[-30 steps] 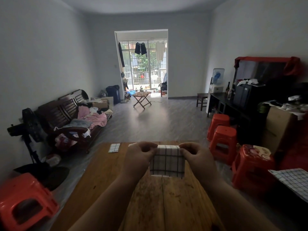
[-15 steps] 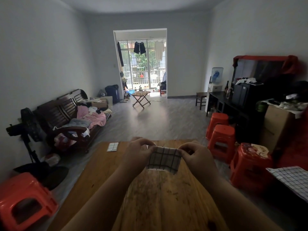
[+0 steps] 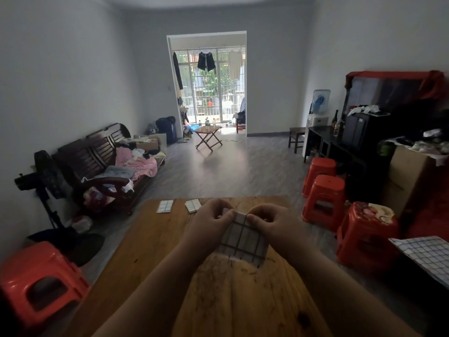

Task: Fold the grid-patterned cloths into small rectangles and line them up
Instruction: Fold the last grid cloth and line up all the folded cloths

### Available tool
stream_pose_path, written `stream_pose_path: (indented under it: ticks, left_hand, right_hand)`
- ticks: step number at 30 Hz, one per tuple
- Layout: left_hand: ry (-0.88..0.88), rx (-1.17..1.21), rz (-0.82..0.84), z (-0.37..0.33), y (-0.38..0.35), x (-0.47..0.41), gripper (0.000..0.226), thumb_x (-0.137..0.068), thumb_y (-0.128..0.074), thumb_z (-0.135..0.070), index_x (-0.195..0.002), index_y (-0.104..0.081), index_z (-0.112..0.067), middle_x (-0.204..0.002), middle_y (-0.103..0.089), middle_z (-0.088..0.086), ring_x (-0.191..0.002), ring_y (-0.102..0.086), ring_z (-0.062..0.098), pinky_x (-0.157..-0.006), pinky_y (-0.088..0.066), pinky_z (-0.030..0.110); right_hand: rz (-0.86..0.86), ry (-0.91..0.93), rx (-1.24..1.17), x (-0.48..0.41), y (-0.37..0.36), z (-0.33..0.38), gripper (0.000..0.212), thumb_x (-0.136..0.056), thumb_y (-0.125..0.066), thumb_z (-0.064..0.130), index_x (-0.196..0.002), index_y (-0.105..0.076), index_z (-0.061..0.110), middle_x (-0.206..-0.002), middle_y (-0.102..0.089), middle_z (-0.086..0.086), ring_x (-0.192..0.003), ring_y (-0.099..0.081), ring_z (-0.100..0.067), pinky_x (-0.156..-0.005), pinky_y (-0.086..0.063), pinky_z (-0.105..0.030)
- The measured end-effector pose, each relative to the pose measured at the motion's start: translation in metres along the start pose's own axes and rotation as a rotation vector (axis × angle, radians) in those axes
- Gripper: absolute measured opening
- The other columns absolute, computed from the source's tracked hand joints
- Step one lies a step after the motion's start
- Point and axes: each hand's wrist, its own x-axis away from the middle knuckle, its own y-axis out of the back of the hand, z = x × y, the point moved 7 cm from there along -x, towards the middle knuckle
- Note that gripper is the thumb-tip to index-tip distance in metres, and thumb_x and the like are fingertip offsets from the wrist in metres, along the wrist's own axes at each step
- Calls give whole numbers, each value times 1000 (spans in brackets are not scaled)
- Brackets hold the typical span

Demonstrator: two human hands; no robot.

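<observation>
A white cloth with dark grid lines (image 3: 244,240), folded small, hangs just above the wooden table (image 3: 150,259). My left hand (image 3: 210,221) and my right hand (image 3: 272,223) pinch its top edge close together at the middle. Two small folded grid cloths lie side by side at the table's far edge: one (image 3: 165,206) to the left and one (image 3: 193,206) just beyond my left hand. An unfolded grid cloth (image 3: 425,254) lies at the right edge of the view.
Several red plastic stools (image 3: 324,198) stand to the right of the table, and one more (image 3: 38,283) at the left. A dark bench (image 3: 102,164) piled with clothes and a standing fan (image 3: 46,181) line the left wall.
My hands have drawn together along the cloth's top edge, so the cloth is narrower and hangs down instead of lying stretched wide. A second folded cloth is now uncovered beyond my left hand.
</observation>
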Motion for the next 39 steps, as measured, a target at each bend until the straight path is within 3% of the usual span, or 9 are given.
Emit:
stream_pose_path:
  ticks: [8,13,18,20,23,29,31,35,39]
  left_hand:
    - [103,90,-8,9,-11,14,16,-90,-70,-38,-91,-71,-22,-92,-70,0,-88,-68,19,-79,-60,43]
    - [177,132,-82,28,-5,28,10,-92,-69,-31,-90,-71,-21,-93,-70,0,-88,-68,18,-72,-60,35]
    - [347,197,-230,62,16,53,12,-94,-68,-29,-92,-72,-18,-94,-71,5,-87,-70,23,-65,-60,35]
    - [402,193,-246,75,25,65,13,-94,-68,-30,-93,-73,-18,-95,-72,6,-90,-70,25,-70,-62,43]
    - [489,88,-191,92,48,84,14,-93,-69,-33,-93,-74,-20,-96,-70,1,-91,-66,20,-69,-55,34]
    - [596,-84,21,113,106,125,16,-96,-64,-36,-106,-75,-31,-106,-72,-12,-101,-65,6,-84,-53,30]
    - [585,-115,-53,122,131,141,17,-95,-65,-35,-106,-76,-29,-103,-72,-13,-100,-65,6,-86,-54,30]
    - [590,-52,-370,156,194,193,10,-94,-68,-31,-95,-77,-28,-91,-71,-16,-90,-65,3,-77,-52,20]
    - [704,144,-588,206,254,271,11,-89,-73,-38,-86,-80,-31,-88,-77,-10,-89,-72,12,-87,-60,43]
  right_hand:
    - [30,-20,-70,9,0,-9,12,-93,-70,25,-94,-78,16,-83,-73,7,-78,-66,3,-58,-48,-11]
    - [117,-68,-109,11,-17,-39,13,-93,-68,31,-89,-76,22,-83,-74,1,-79,-70,-12,-69,-60,-35]
    - [193,-128,-232,15,-49,-50,13,-95,-65,19,-88,-75,16,-79,-73,-2,-68,-66,-7,-62,-54,-22]
    - [221,-158,-248,15,-68,-54,12,-95,-67,20,-87,-76,18,-80,-74,-2,-72,-69,-12,-66,-59,-31]
    - [312,-188,-236,13,-102,-53,12,-93,-69,23,-83,-76,21,-81,-74,-1,-79,-71,-21,-74,-62,-45]
    - [572,-160,-192,22,-181,-13,11,-95,-67,25,-86,-75,24,-80,-75,6,-76,-72,-7,-64,-58,-22]
    - [578,-166,-227,31,-210,4,12,-97,-64,27,-91,-74,26,-83,-75,7,-78,-71,-3,-64,-57,-18]
    - [659,-184,-236,64,-281,35,12,-99,-59,33,-104,-70,31,-98,-73,8,-88,-70,-6,-73,-60,-26]
    - [695,-78,-85,94,-361,78,10,-100,-57,31,-97,-67,35,-93,-69,13,-86,-65,-2,-70,-54,-21]
